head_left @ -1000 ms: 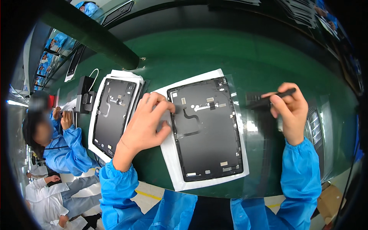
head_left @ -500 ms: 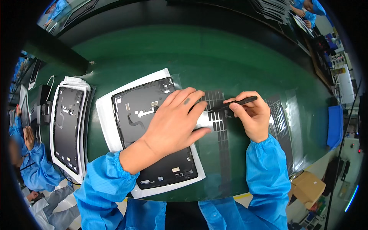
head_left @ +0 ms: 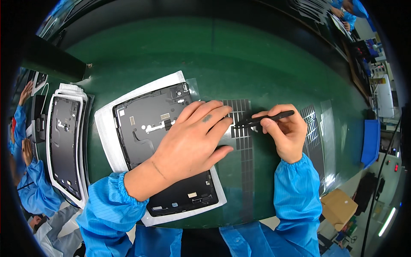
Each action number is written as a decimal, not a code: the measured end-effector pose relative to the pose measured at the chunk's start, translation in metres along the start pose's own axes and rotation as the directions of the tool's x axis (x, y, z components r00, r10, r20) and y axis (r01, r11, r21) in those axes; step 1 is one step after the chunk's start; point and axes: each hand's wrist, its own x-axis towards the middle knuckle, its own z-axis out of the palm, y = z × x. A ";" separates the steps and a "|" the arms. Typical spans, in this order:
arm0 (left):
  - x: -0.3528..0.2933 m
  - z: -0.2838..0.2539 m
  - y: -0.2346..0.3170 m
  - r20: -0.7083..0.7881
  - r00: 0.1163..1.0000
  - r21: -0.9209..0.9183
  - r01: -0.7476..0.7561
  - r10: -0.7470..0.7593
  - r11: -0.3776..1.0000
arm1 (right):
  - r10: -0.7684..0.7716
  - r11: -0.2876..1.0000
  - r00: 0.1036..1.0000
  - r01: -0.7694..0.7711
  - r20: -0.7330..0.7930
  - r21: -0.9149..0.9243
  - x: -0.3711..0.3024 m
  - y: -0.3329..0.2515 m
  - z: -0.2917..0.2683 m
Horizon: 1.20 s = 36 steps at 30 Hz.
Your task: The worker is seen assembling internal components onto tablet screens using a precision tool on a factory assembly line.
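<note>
In my right hand [head_left: 289, 133] is a pair of slim black tweezers [head_left: 274, 116], gripped between thumb and fingers like a pen. Its tip points left, at the small black rectangles on a clear sheet of stickers [head_left: 247, 147]. My left hand [head_left: 192, 135] is open, palm down, fingers stretched over the sheet's left edge; what lies under its fingertips is hidden. Beneath that hand and wrist is a black tablet back cover [head_left: 139, 147], with small metallic patches and a camera cutout. The cover rests on a white foam sheet [head_left: 107, 137].
A stack of similar covers [head_left: 66, 141] on white sheets stands at left. More sticker sheets [head_left: 311, 132] lie right of my right hand. A blue bin [head_left: 370, 143] hangs by the green table's [head_left: 265, 64] right edge; a cardboard box [head_left: 339, 208] sits below. Co-workers' hands show at far left.
The view has shifted slightly. My left fingers now cover the sheet's edge, and the bright glare beside them is gone. The tweezers stay in my right hand, tip still at the sheet.
</note>
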 end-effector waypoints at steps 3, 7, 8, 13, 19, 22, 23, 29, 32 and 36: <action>0.001 -0.003 0.001 0.000 1.000 0.003 -0.003 0.003 1.000 | 0.022 1.000 1.000 -0.022 -0.011 0.014 -0.001 0.000 -0.003; 0.000 -0.002 -0.001 -0.005 1.000 -0.004 -0.007 0.007 1.000 | 0.031 0.999 0.999 -0.031 -0.017 -0.010 0.002 0.000 0.000; 0.000 -0.002 -0.002 -0.004 1.000 -0.004 -0.009 0.008 1.000 | 0.021 1.000 1.000 -0.021 0.006 -0.005 0.002 0.000 0.000; -0.001 -0.003 -0.001 -0.007 1.000 -0.015 -0.015 0.015 1.000 | 0.031 0.997 1.000 -0.031 0.001 0.071 -0.001 0.002 -0.003; -0.002 -0.002 0.000 -0.005 1.000 -0.012 0.013 -0.013 1.000 | 0.050 0.998 0.999 -0.050 -0.017 0.024 0.000 0.000 0.002; -0.002 -0.001 -0.001 0.004 1.000 0.003 0.000 0.000 1.000 | 0.018 1.000 1.000 -0.018 0.022 0.009 0.000 0.001 0.000; -0.002 -0.001 -0.001 0.003 1.000 0.004 -0.003 0.003 1.000 | 0.038 0.999 0.999 -0.038 0.016 0.034 0.000 0.002 -0.001; -0.004 -0.002 -0.003 -0.009 1.000 0.003 -0.017 0.017 1.000 | 0.038 0.997 0.999 -0.039 0.018 0.064 0.001 0.003 -0.003; -0.005 0.001 -0.007 -0.025 0.999 -0.002 -0.023 0.022 1.000 | 0.022 1.000 0.998 -0.023 0.051 0.009 0.001 0.001 0.000; -0.014 0.004 -0.011 -0.088 0.996 0.036 -0.031 0.034 0.999 | -0.004 0.996 0.999 0.007 -0.034 0.084 0.001 -0.001 0.004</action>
